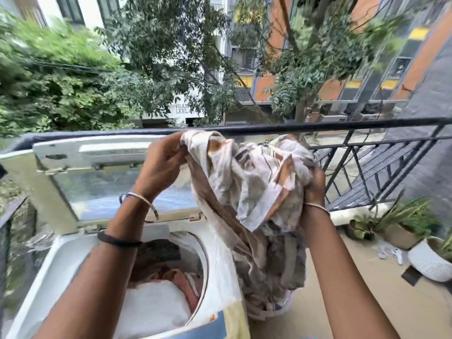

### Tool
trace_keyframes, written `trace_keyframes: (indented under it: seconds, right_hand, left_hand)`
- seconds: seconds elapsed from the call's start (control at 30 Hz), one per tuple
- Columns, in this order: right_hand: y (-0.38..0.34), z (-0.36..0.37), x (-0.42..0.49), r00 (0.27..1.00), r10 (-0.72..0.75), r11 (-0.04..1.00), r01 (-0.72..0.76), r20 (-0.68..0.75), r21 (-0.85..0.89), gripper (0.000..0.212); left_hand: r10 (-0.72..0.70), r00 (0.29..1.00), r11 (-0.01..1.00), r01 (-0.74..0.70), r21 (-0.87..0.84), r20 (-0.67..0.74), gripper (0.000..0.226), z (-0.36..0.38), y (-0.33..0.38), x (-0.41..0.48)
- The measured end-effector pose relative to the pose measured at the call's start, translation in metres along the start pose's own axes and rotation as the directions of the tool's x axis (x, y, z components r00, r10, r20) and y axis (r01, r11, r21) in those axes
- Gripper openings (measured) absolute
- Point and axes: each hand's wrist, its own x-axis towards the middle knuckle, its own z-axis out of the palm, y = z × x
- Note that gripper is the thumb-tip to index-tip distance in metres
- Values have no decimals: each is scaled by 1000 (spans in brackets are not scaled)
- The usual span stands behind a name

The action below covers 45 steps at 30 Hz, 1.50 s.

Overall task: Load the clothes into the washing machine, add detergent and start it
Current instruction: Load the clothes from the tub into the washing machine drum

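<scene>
A white top-loading washing machine (220, 270) stands at lower left with its lid (102, 172) raised toward the railing. Inside its drum lie white and orange-pink clothes (166, 297). A large cream, brown and grey patterned cloth (247, 182) is held up above the machine's right edge. My left hand (163, 162) pinches its upper corner. My right hand (315, 184) grips a bunched part of it further right. The cloth's lower end hangs down into a basket of more clothes (274, 307) on the floor beside the machine.
A black metal balcony railing (367, 123) runs behind the machine and off to the right. Potted plants (401, 223) and a white pot (430, 263) stand on the tan floor (367, 289) at right. Trees and buildings lie beyond the railing.
</scene>
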Motion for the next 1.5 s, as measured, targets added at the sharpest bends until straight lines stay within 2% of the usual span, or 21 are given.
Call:
trace_keyframes:
  seconds: [0.1,0.17,0.27,0.37,0.47,0.5,0.57,0.63,0.67,0.8,0.9,0.97,1.07,1.13,1.2,1.3,1.37,1.4,1.43,1.5]
  right_hand:
    - [-13,40,-22,960,-277,935,278,38,-218,16]
    - [-16,64,-38,923,-378,892,385,75,-238,17]
    - [-12,101,-66,865,-428,827,492,261,-273,23]
    - [24,124,-90,836,-362,751,523,412,-403,27]
    - [68,143,-119,844,-225,607,513,488,-607,23]
    - [84,148,-130,851,-158,573,493,501,-655,21]
    - [119,154,-154,848,-50,536,468,527,-703,19]
    - [155,156,-178,821,39,476,486,569,-733,17]
    - [171,155,-190,802,82,454,498,591,-739,17]
    - [216,144,-220,672,284,400,565,684,-721,20]
    - [226,133,-224,575,416,359,608,704,-708,18]
    - [226,123,-219,585,421,361,593,694,-719,20]
    - [218,102,-200,671,331,387,545,663,-744,19]
    - [206,81,-182,761,236,387,496,604,-777,16]
    - [191,53,-161,859,127,370,423,496,-827,14]
    - [178,-5,-125,944,23,286,309,329,-907,21]
    - [175,-46,-107,967,75,211,224,245,-951,28]
    - [179,-66,-100,961,154,170,201,228,-965,34]
    - [184,-85,-95,939,268,98,198,217,-975,44]
    - [203,-120,-90,847,497,-56,246,187,-968,74]
  left_hand:
    - [3,995,997,-11,-82,-96,28,-36,9,-9]
    - [-23,983,991,-2,-134,-182,25,-59,8,-16]
    - [-55,957,994,25,-109,-286,20,-90,-3,-26]
    - [-91,939,994,108,34,-332,19,-127,-29,-45]
    - [-298,910,924,350,152,-288,18,-151,-60,-75]
    - [-401,869,877,455,152,-291,23,-155,-72,-89]
    - [-616,727,744,664,80,-303,24,-162,-101,-123]
    - [-762,588,620,784,-41,-273,20,-162,-125,-155]
    - [-805,541,573,815,-83,-245,24,-159,-133,-170]
    - [-881,470,473,880,-47,-58,24,-136,-140,-214]
    - [-864,503,503,863,57,7,34,-124,-148,-223]
    - [-857,512,515,850,109,55,45,-115,-153,-219]
    - [-842,532,539,830,142,90,29,-96,-157,-207]
    - [-816,570,577,790,209,97,27,-85,-161,-195]
    - [-780,617,618,733,283,104,26,-71,-162,-184]
    - [-713,678,694,646,319,178,20,-44,-159,-169]
    - [-667,698,743,598,300,260,20,-22,-153,-163]
    - [-649,703,760,575,303,292,18,-13,-153,-161]
    - [-635,705,771,556,311,315,17,-3,-153,-160]
    - [-626,709,777,532,336,324,22,15,-152,-160]
